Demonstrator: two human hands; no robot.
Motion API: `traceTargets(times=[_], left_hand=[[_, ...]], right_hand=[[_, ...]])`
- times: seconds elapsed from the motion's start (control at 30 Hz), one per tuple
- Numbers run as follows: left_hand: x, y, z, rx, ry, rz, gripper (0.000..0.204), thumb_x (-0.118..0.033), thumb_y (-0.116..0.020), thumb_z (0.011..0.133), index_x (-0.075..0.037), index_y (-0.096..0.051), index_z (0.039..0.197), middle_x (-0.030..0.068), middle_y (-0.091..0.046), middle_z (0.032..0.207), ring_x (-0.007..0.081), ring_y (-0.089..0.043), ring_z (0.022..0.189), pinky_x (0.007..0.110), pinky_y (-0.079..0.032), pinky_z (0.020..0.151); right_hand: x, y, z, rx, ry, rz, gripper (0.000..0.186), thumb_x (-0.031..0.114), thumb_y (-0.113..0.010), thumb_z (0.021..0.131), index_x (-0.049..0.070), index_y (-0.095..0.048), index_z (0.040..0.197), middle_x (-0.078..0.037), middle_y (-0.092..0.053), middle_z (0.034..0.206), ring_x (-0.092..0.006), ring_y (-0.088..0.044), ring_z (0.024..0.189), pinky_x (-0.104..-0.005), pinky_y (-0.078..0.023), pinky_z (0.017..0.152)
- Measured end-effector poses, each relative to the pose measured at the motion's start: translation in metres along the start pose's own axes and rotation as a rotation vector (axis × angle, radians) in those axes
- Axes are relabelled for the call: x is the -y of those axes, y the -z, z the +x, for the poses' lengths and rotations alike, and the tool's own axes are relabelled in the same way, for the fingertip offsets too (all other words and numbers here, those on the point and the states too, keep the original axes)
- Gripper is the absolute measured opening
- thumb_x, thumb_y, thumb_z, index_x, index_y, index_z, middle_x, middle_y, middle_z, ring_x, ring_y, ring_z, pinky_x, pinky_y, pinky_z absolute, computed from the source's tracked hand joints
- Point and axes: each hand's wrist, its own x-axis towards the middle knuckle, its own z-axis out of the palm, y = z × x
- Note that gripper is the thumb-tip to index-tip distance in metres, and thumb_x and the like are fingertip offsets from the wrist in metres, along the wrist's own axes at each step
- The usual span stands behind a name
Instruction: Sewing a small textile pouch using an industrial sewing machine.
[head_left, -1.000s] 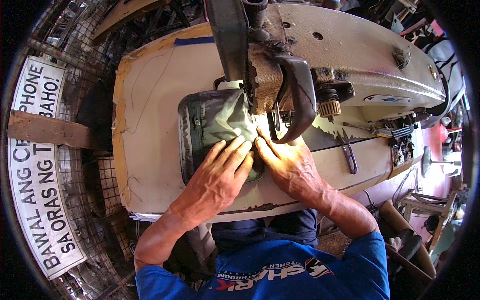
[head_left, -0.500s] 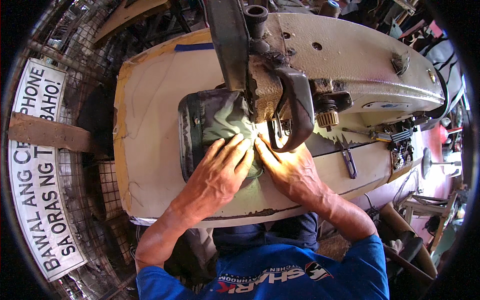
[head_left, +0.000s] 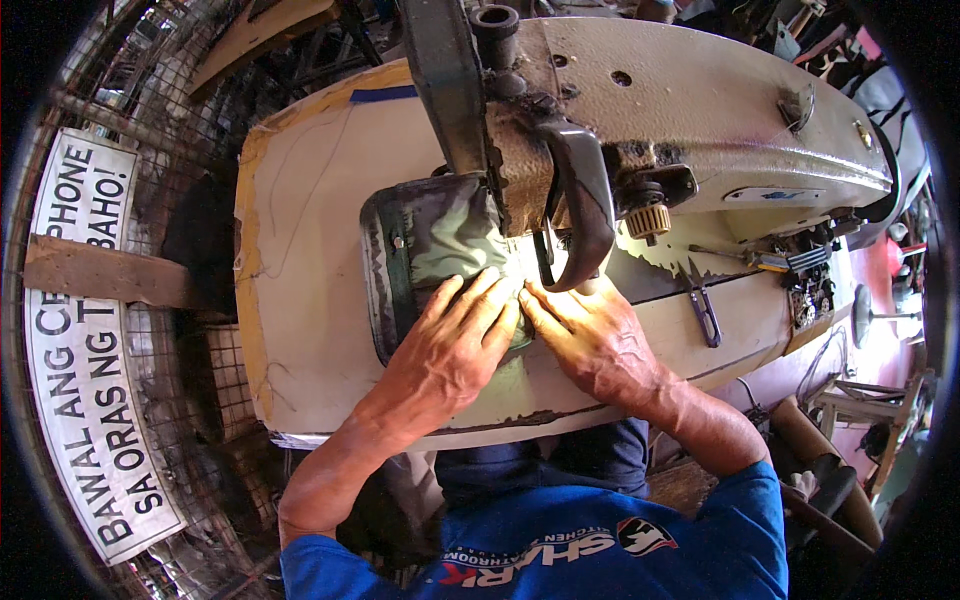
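A dark green, camouflage-patterned fabric piece with rounded corners and dark edging, perhaps a pouch or bag panel (head_left: 430, 230), lies under the head of a sewing machine (head_left: 690, 110). My left hand (head_left: 450, 345) rests on its near part, fingers stretched out and pressing down. Close by, my right hand (head_left: 605, 345) lies palm down beside the brightly lit needle area, fingers extended toward the left fingertips. A dark curved guard (head_left: 590, 210) hides some of the right fingers. Glare and the machine head hide the needle and the stitching spot.
On the pale worktable (head_left: 300, 220), thread snips (head_left: 705, 310) lie right of my right hand. Beyond them are a screwdriver (head_left: 765, 262) and a cluster of small metal parts (head_left: 812, 300). A blue strip (head_left: 383, 94) lies at the back left. Wire mesh with a lettered sign (head_left: 90, 400) stands at left.
The view has shifted slightly. My hands stay on the fabric, which keeps nearly the same place under the machine head.
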Motion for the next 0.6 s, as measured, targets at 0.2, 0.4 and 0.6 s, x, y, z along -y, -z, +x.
traceTargets(times=[0.2,0.4,0.6], left_hand=[[0.011,0.000,0.008,0.005,-0.004,0.042,0.042,-0.012,-0.056,0.086,0.004,-0.058,0.126,0.0156,-0.055,0.135,0.0275,-0.050,0.131,0.044,-0.036,0.112],[0.015,-0.009,0.006,-0.066,-0.004,0.004,0.042,-0.004,-0.055,0.084,0.001,-0.059,0.125,0.0157,-0.060,0.123,0.0303,-0.057,0.118,0.045,-0.041,0.107],[0.025,-0.011,0.000,-0.066,0.008,0.053,0.048,0.000,-0.060,0.078,0.001,-0.059,0.126,0.0152,-0.057,0.129,0.0304,-0.053,0.125,0.045,-0.041,0.107]], right_hand=[[0.001,0.009,0.006,0.056,-0.079,-0.051,0.047,0.010,-0.061,0.077,-0.001,-0.061,0.123,-0.013,-0.063,0.123,-0.0274,-0.061,0.105,-0.0413,-0.048,0.090],[-0.006,0.078,-0.036,-0.155,-0.149,-0.018,0.032,0.004,-0.073,0.078,0.006,-0.071,0.109,-0.011,-0.067,0.116,-0.0270,-0.064,0.100,-0.0378,-0.054,0.083],[-0.098,0.218,-0.050,-0.662,-0.466,-0.542,0.022,0.011,-0.063,0.097,0.005,-0.070,0.117,-0.011,-0.071,0.115,-0.0210,-0.067,0.105,-0.0336,-0.052,0.092]])
